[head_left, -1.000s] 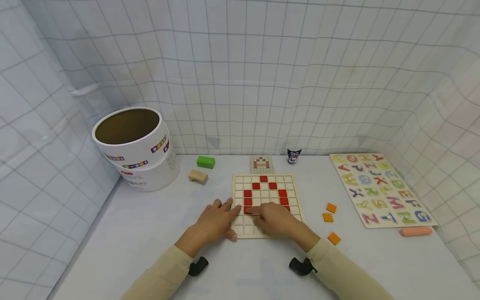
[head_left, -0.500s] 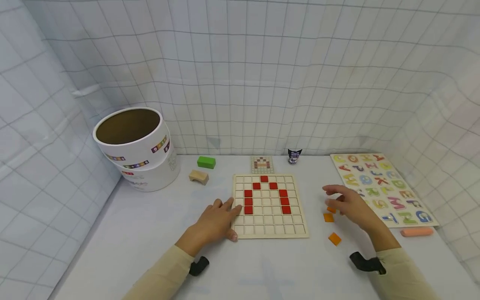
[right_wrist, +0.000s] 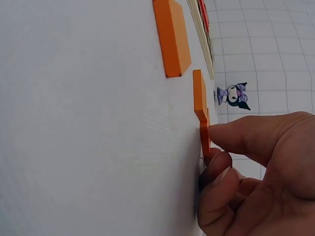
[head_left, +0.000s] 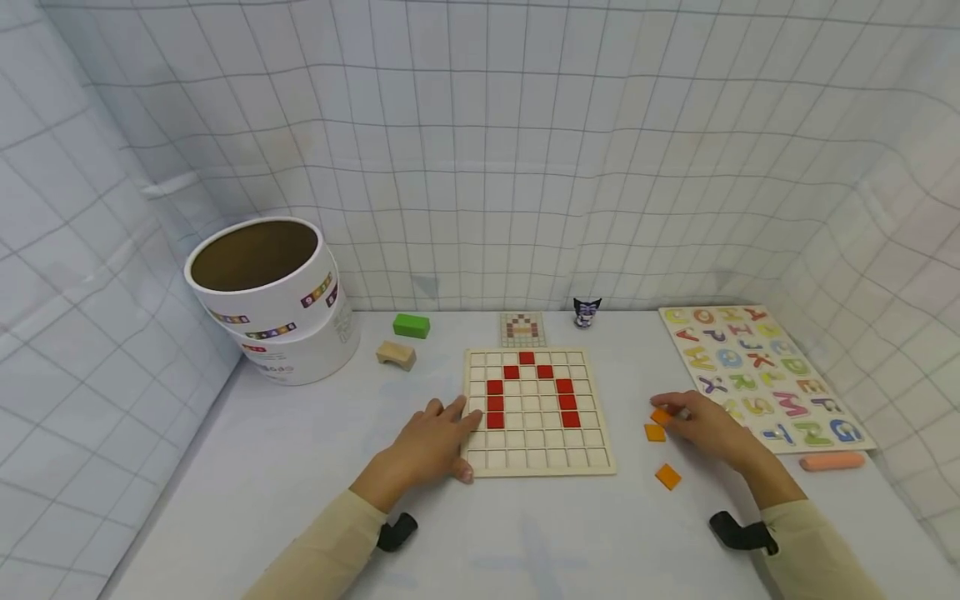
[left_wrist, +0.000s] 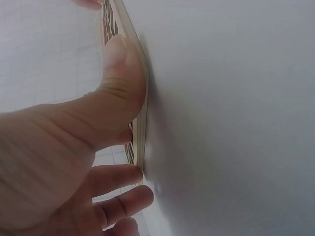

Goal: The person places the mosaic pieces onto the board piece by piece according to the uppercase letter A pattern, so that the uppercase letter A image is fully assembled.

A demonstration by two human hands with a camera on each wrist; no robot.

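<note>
A square wooden grid board (head_left: 536, 437) lies in the middle of the table, with several red tiles (head_left: 495, 402) set in an arch shape. My left hand (head_left: 431, 442) rests on its left edge with fingers spread; in the left wrist view the thumb (left_wrist: 120, 73) lies along the board's side. To the right of the board, my right hand (head_left: 705, 425) pinches the farthest orange tile (head_left: 661, 416) between thumb and fingers, low at the table. Two more orange tiles lie close by, a middle tile (head_left: 655, 432) and a nearer tile (head_left: 668, 477).
Behind the board are a small pattern card (head_left: 522, 330) and a small figurine (head_left: 587, 312). At the left stand a white bucket (head_left: 300, 333), a green block (head_left: 411, 326) and a wooden arch block (head_left: 396, 355). An alphabet puzzle board (head_left: 757, 379) and an orange-pink stick (head_left: 832, 462) lie right.
My right hand has left the red tile on the board, moved right, then lowered and closed its fingers on an orange tile. The left hand stays where it was.
</note>
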